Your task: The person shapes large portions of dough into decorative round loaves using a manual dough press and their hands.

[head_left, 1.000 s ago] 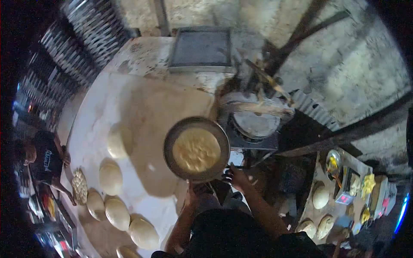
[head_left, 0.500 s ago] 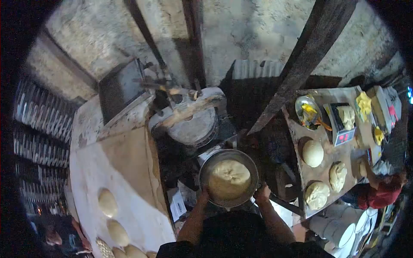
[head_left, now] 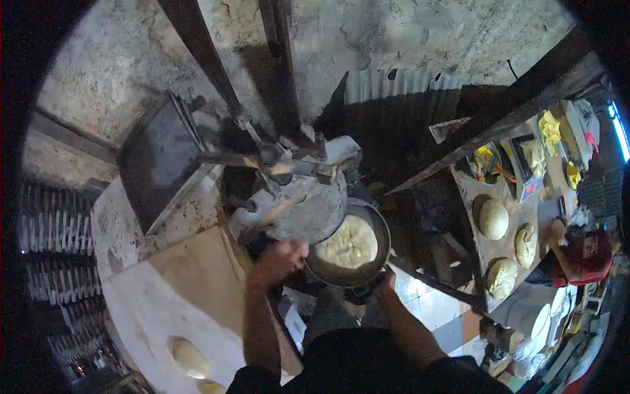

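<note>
A round metal pan [head_left: 384, 259] holds a flattened piece of pale dough [head_left: 352, 241]. The pan's far left part is under the round plate [head_left: 308, 207] of a heavy dough press. My right hand [head_left: 386, 284] is closed on the pan at its near right edge, where a dark handle partly shows. My left hand [head_left: 283, 259] is at the pan's left side, just below the press plate. Its fingers are curled and slightly blurred, close to the rim; what they grip is hidden.
To the left a pale worktable [head_left: 177, 289] carries dough balls [head_left: 190, 358]. A right-hand table [head_left: 485, 262] bears more dough [head_left: 493, 219], a scale [head_left: 530, 188] and a bowl [head_left: 484, 164]. A co-worker in a red shirt [head_left: 584, 259] stands beyond it. A wooden beam [head_left: 492, 118] slants overhead.
The pan with the dough has moved forward, partly under the press plate. My left hand has shifted left and forward along the pan's side. The camera view has moved closer to the press.
</note>
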`<action>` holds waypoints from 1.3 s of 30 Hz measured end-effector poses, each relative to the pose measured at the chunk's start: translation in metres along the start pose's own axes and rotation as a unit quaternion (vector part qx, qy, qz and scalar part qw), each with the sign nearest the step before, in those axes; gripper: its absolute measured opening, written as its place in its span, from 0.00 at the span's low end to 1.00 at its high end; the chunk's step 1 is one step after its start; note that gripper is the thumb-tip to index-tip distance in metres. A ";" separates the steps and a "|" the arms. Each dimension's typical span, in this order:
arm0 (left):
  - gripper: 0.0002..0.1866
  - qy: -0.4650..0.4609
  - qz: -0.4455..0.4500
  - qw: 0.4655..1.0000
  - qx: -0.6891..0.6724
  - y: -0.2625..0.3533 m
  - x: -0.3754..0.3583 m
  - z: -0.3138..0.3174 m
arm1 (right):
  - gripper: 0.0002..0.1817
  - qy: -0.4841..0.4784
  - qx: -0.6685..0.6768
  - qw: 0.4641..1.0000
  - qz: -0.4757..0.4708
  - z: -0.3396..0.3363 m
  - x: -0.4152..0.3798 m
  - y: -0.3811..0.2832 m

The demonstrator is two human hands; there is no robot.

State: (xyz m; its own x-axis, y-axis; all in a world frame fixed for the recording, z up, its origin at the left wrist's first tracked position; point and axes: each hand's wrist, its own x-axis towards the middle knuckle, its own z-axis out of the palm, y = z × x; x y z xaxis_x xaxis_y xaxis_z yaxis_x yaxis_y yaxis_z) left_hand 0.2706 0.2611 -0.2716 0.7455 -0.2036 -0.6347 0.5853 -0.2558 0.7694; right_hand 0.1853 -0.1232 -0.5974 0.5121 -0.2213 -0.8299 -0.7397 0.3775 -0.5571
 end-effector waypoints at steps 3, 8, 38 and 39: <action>0.20 0.235 0.413 0.880 0.002 0.124 -0.052 -0.049 | 0.30 -0.079 0.047 0.982 0.166 0.063 -0.040 -0.036; 0.21 0.334 0.233 0.695 0.593 0.159 0.011 -0.126 | 0.38 -0.275 -0.137 0.946 -0.101 0.124 -0.057 -0.053; 0.21 0.340 0.146 0.792 0.486 0.106 -0.025 -0.110 | 0.23 -0.438 0.071 0.683 -0.580 0.346 -0.371 -0.536; 0.21 0.362 0.150 0.773 0.498 0.106 -0.021 -0.108 | 0.29 -0.495 0.038 0.615 -0.612 0.354 -0.417 -0.542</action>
State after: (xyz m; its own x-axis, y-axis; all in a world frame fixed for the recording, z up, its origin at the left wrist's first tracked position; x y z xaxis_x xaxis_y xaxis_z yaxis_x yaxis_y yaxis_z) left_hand 0.3518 0.3407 -0.1694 0.9944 0.0958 0.0453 0.0844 -0.9745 0.2080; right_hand 0.5269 0.0829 0.0613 0.7082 0.2599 0.6564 0.4682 0.5229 -0.7123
